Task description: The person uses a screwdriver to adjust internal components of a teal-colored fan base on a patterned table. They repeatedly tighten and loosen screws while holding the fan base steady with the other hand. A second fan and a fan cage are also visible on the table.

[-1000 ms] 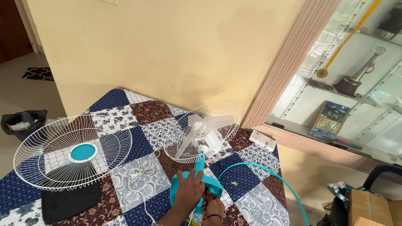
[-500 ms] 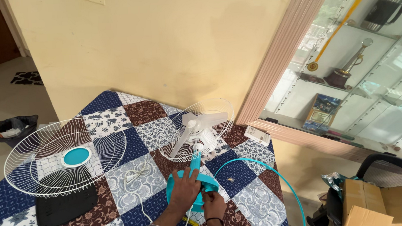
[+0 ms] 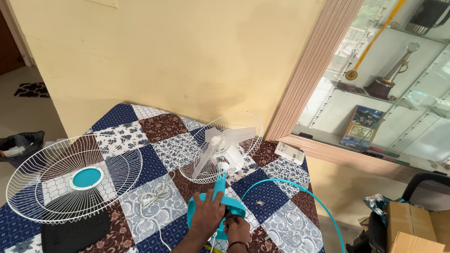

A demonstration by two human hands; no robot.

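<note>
A small table fan lies on a patchwork bedspread (image 3: 149, 167). Its turquoise base (image 3: 235, 207) points toward me, and its white blades (image 3: 225, 143) sit inside the rear wire guard (image 3: 246, 128). My left hand (image 3: 208, 214) rests flat on top of the turquoise base, fingers spread over it. My right hand (image 3: 237, 228) grips the lower edge of the same base from the near side. The fan's white cord (image 3: 154, 206) trails left across the bedspread. The detached front wire guard (image 3: 74, 177) with a turquoise centre lies flat to the left.
A turquoise rim ring (image 3: 318, 209) curves off the bed's right side. A black flat panel (image 3: 75, 235) lies near the front guard, a small white box (image 3: 289, 152) by the wall. A black bin (image 3: 18, 146) stands on the floor left; cardboard boxes (image 3: 424, 226) and a glass cabinet (image 3: 404, 79) right.
The view has shifted slightly left and down. Both hands stay on the turquoise base, and the fan has not visibly moved.
</note>
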